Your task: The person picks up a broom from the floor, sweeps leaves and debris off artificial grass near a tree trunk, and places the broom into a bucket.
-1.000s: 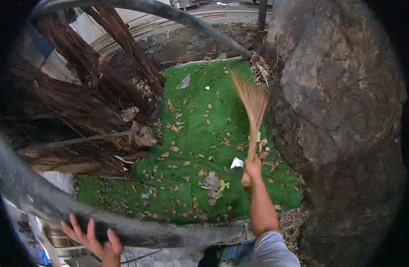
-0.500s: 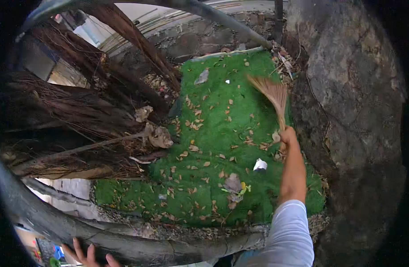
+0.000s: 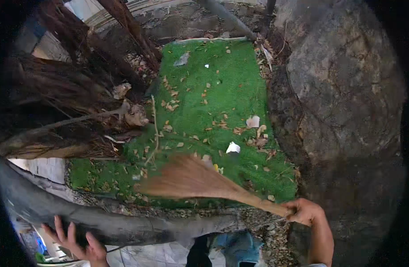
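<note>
My right hand (image 3: 309, 212) is closed round the handle of a straw hand broom (image 3: 204, 183), at the lower right. The broom's fanned bristles, blurred by motion, point left over the near part of a green artificial turf mat (image 3: 231, 93). Scattered dry leaves lie on the turf, along with a crumpled white scrap (image 3: 233, 147) and a pale pinkish piece (image 3: 253, 122). Bristles partly hide the leaves and a yellow bit near them. At the lower left, my left hand (image 3: 77, 244) has its fingers spread beside a thick grey branch (image 3: 164, 230); whether it touches is unclear.
Dark tree trunks and hanging roots (image 3: 66, 102) stand to the left. A large grey rock (image 3: 346, 93) borders the turf's right side. A low stone wall (image 3: 182, 24) and a slanting pole (image 3: 231, 20) are at the back. A thin twig (image 3: 155, 129) lies on the left part.
My right hand has drawn the broom from the turf's far right down toward me, and the bristles have swung left. A twig now shows on the turf's left. The view has shifted.
</note>
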The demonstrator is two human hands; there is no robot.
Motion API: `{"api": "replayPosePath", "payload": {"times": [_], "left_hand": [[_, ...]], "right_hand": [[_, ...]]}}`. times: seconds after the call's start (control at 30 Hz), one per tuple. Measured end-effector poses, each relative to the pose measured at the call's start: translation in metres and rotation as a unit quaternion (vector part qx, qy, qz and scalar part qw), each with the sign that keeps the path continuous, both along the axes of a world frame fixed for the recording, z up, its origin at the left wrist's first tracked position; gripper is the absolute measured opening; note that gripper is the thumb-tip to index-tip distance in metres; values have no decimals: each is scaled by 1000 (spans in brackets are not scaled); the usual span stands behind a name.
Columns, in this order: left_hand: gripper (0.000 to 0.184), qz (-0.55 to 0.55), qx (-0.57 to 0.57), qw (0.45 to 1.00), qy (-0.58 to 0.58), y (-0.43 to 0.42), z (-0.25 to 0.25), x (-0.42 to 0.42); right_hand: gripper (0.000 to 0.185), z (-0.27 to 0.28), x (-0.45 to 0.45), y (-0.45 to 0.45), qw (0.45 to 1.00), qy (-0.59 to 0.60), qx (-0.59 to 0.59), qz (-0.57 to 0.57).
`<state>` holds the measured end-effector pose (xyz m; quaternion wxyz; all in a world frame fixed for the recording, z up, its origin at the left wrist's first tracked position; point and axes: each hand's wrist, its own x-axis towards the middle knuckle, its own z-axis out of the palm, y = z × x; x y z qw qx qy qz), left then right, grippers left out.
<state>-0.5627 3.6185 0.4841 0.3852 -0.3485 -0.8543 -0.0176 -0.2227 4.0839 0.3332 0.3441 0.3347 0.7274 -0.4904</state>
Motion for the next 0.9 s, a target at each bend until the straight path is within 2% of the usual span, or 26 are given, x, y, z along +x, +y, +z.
{"api": "replayPosePath", "payload": {"times": [0.03, 0.07, 0.17, 0.27, 0.3, 0.37, 0.43, 0.5, 0.57, 0.63, 0.7, 0.77, 0.83, 0.87, 0.9], "left_hand": [[36, 8, -14, 1000, 1, -4, 1, 1], [30, 2, -33, 999, 11, 4, 7, 3], [30, -18, -15, 1000, 11, 7, 7, 2], [34, -18, -6, 1000, 19, 5, 3, -1], [33, -18, -6, 1000, 19, 6, 3, 0], [30, -29, 17, 999, 26, 9, 2, -1], [28, -29, 17, 999, 13, 9, 3, 0], [27, -42, 26, 999, 9, 4, 2, 0], [27, -43, 42, 998, 18, 6, 1, -2], [27, -30, 28, 999, 10, 6, 2, -1], [25, -26, 34, 999, 8, 6, 2, 0], [25, -42, 58, 997, 14, 8, -1, -1], [24, -53, 66, 996, 18, 8, 0, -2], [24, -61, 70, 995, 19, 9, 0, -3], [24, -70, 74, 995, 21, 9, -1, -4]], "right_hand": [[65, 9, 1, -5, 999, 32, -24, 8], [65, 14, 2, -8, 999, 31, -27, 16], [65, 17, 8, -14, 999, 22, 10, 31], [63, 24, 4, -14, 990, 99, -12, -104], [63, 15, 3, -18, 991, 96, -15, -97], [61, -34, -2, -28, 968, 201, 0, -151], [54, -100, -23, -32, 975, 150, 77, -146], [45, -131, -72, -39, 959, 212, 140, -122], [44, -153, -118, -45, 961, 150, 213, -91], [44, -181, -154, -55, 933, 192, 297, -63], [41, -219, -191, -56, 938, 193, 280, -63], [37, -235, -223, -71, 948, 198, 242, -56], [39, -228, -246, -78, 947, 104, 252, 170], [44, -247, -233, -74, 930, 168, 255, 204], [44, -214, -227, -69, 930, 166, 263, 195]]}}
